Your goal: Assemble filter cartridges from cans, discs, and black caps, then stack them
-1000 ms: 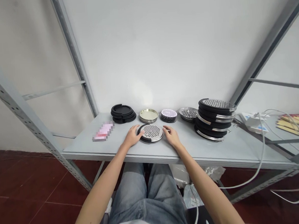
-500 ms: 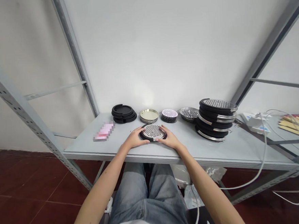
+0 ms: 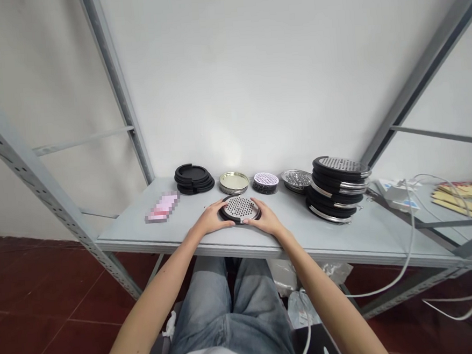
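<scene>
On the table before me lies a round perforated metal disc with a black rim (image 3: 241, 207), flat near the front edge. My left hand (image 3: 212, 217) grips its left side, thumb along the near edge and fingers over the rim. Opposite it, my right hand (image 3: 266, 217) grips the right side the same way. Behind the disc stand a stack of pale gold round lids (image 3: 233, 181) and a stack of black discs topped with a perforated pinkish-white one (image 3: 265, 181). Whatever lies under the held disc is hidden.
Black rings (image 3: 193, 178) are piled at the back left, beside a blurred pink item (image 3: 162, 207). Shiny perforated metal plates (image 3: 296, 178) lie at the back. A tall stack of black-rimmed perforated discs (image 3: 339, 188) stands right. A white cable (image 3: 407, 259) hangs over the table edge.
My view has shifted slightly. Both hands keep the same grip on the disc, and nothing on the table has visibly moved.
</scene>
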